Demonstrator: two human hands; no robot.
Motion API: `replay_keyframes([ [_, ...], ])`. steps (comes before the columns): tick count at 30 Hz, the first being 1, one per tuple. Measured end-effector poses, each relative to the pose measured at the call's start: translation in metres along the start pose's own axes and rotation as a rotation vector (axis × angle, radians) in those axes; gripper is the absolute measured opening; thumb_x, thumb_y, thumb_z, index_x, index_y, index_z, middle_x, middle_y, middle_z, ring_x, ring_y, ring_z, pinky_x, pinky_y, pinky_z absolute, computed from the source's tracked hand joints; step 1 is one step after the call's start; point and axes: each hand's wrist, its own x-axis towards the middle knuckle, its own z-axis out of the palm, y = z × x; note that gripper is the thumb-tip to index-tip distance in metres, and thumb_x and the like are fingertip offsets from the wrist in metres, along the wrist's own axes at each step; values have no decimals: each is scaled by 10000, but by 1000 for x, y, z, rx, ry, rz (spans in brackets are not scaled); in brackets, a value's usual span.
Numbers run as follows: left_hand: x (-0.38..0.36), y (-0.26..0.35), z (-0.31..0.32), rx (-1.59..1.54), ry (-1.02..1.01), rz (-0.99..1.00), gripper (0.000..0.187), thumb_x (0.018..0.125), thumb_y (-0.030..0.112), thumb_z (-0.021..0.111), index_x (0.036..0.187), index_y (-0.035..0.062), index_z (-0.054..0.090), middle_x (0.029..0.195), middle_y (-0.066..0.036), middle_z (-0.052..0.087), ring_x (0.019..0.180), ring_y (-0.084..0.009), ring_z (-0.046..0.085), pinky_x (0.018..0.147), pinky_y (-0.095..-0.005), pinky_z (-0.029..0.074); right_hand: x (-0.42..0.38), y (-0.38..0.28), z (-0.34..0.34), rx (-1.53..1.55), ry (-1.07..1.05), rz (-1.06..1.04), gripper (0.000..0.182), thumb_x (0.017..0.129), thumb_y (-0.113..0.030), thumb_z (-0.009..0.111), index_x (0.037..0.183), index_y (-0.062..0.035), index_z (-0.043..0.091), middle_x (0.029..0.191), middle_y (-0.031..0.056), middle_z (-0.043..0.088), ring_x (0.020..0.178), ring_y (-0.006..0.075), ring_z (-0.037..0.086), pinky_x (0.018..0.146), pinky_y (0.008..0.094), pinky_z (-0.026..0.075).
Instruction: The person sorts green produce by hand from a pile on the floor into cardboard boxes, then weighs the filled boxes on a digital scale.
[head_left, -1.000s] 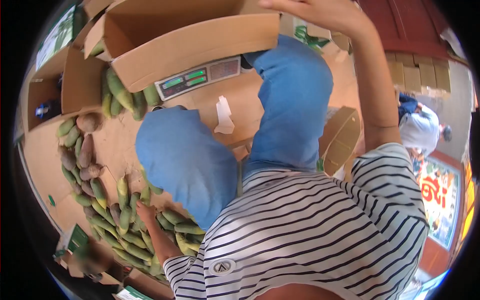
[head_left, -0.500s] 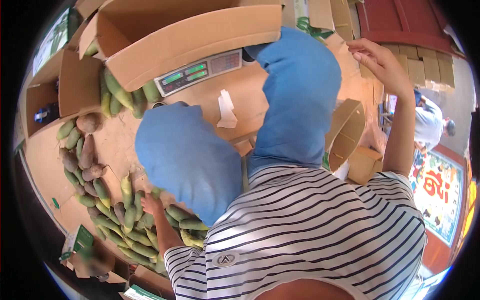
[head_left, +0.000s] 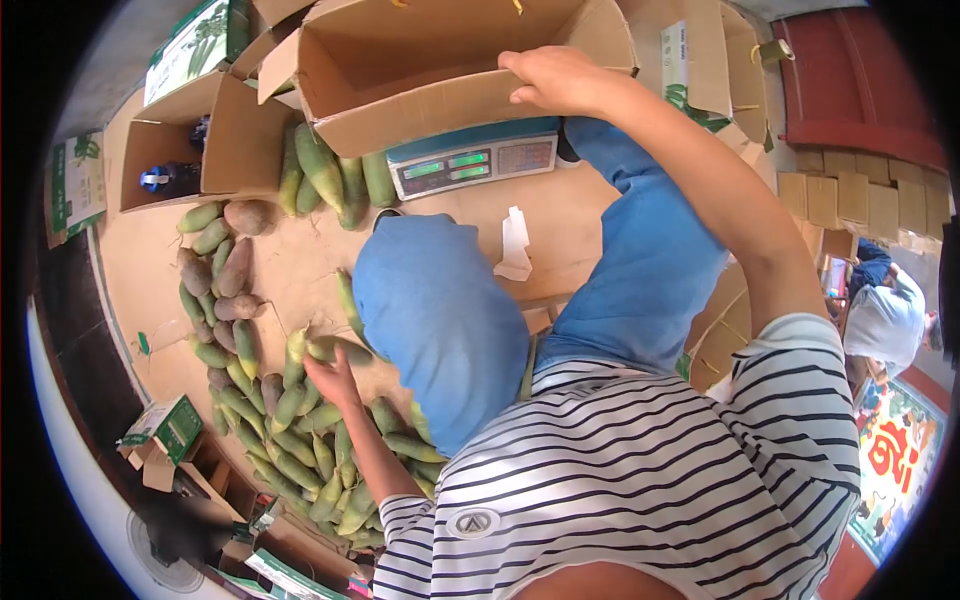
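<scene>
My left hand [head_left: 333, 381] is at the upper edge of a heap of green radishes [head_left: 295, 468], its fingers closed round a dark green radish [head_left: 362, 356] that lies crosswise at the fingertips. My right hand [head_left: 560, 80] is over the near wall of a large open cardboard box [head_left: 420, 112], fingers stretched out and thumb apart, nothing in them. The box sits on a digital scale [head_left: 472, 170] with lit green displays. More green radishes [head_left: 318, 165] lie beside the scale, and brownish-red radishes [head_left: 235, 268] are in the row at the left.
A smaller cardboard box [head_left: 245, 140] with a dark, blue-topped item stands at upper left. A white paper strip [head_left: 514, 245] lies on the floor between my knees. Stacked cartons [head_left: 840, 195] and another person [head_left: 885, 320] are at the right.
My right hand has come in from the right to the box's near wall. My left hand has moved up slightly and now has a radish at its fingers. The view has shifted.
</scene>
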Motion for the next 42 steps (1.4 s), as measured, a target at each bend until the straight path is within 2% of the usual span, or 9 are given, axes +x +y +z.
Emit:
replay_keyframes([
  [8, 85, 255, -92, -935, 560, 317, 345, 790, -11, 672, 1090, -98, 526, 1054, -135, 613, 913, -181, 600, 816, -316, 497, 3, 8, 7, 35, 57, -99, 267, 840, -183, 597, 994, -5, 471, 901, 202, 605, 896, 388, 563, 725, 481, 438],
  [13, 121, 371, -43, -1114, 166, 601, 264, 751, 9, 709, 978, 11, 575, 977, -37, 579, 869, -129, 567, 749, -273, 475, -3, 5, 0, 23, 88, -116, 264, 828, -184, 610, 980, -6, 487, 944, 221, 606, 940, 394, 564, 774, 473, 449],
  [16, 124, 386, -19, -661, -83, 335, 241, 774, 208, 680, 884, 7, 607, 823, -85, 606, 779, -160, 584, 688, -308, 469, -6, 12, 14, 54, 243, -238, 260, 831, -194, 599, 978, -15, 479, 971, 232, 598, 953, 398, 559, 784, 474, 446],
  [18, 131, 362, 10, -498, 239, 631, 195, 769, 174, 649, 873, 18, 597, 845, -128, 596, 804, -278, 580, 709, -373, 464, 4, 19, 16, 69, 166, -244, 273, 831, -189, 597, 1008, -18, 478, 982, 240, 593, 964, 407, 546, 783, 473, 439],
  [20, 115, 341, 0, -467, 322, 637, 172, 775, 153, 618, 891, 29, 590, 864, -156, 575, 842, -348, 540, 741, -415, 448, 0, 8, 4, 18, 104, -145, 287, 840, -191, 589, 1045, -22, 480, 979, 245, 587, 956, 414, 539, 772, 473, 429],
  [26, 71, 166, 36, -211, 175, 229, 227, 780, 146, 623, 967, 22, 586, 929, -151, 605, 912, -309, 575, 810, -374, 454, 4, 6, 6, 98, 115, -254, 317, 858, -205, 577, 1094, -14, 485, 954, 254, 577, 927, 419, 538, 753, 465, 424],
  [32, -2, -17, 64, 190, -117, -395, 552, 720, 236, 685, 1161, -6, 458, 1113, -226, 544, 1039, -363, 535, 891, -421, 429, 8, 14, 9, 97, 100, -279, 359, 864, -204, 580, 1142, 5, 492, 931, 249, 582, 881, 403, 546, 751, 430, 429],
  [34, -27, -64, 79, 156, -198, -438, 621, 696, 280, 717, 1176, -10, 448, 1134, -228, 543, 1062, -357, 534, 900, -415, 434, 12, 16, 9, 74, 54, -276, 367, 867, -205, 577, 1151, 10, 491, 932, 251, 584, 886, 403, 550, 756, 426, 431],
  [42, -37, -52, 91, 77, -370, -707, 704, 648, 351, 754, 1171, -24, 469, 1127, -255, 551, 1059, -363, 544, 890, -403, 454, 9, -1, 2, 131, -2, -210, 319, 863, -180, 570, 1110, 9, 501, 923, 247, 590, 885, 400, 559, 751, 422, 437],
])
